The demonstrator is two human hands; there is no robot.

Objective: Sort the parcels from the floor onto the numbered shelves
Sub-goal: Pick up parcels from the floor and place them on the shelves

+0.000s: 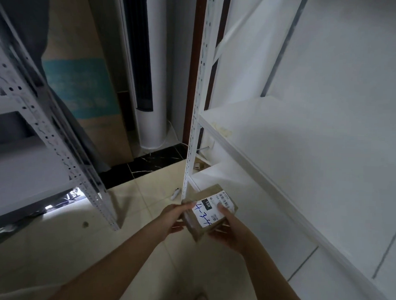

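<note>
Down low, between 2 shelving units, holding 1 small cardboard parcel (209,212) in both hands above the cream floor tiles (145,215). Left hand (175,216) curled around the parcel's left end, thumb laid on the top edge near the label corner, fingers wrapped underneath. Right hand (229,231) cupping the right end from below, thumb pressed down on the white shipping label (211,208). Parcel tilted, label face up toward the camera, clear of the floor and touching no shelf. Handwritten in blue across the label: "4-3-" followed by 1 more character, too blurred to read for certain; also a black block reading "15H" and a barcode at the far end. Just beyond the parcel, the perforated white upright (197,105) of the right shelving unit, with a bare white shelf board (294,142) at mid height and a lower board (214,175) near the floor. Off to the left, a grey perforated rack (47,131) leaning across the view. Further back, a tall white standing air conditioner (150,69), a large brown carton with a teal print (82,89), and a strip of black marble floor (151,161). Small white object (175,193) lying on the tiles near the upright's foot, kind unclear.
</note>
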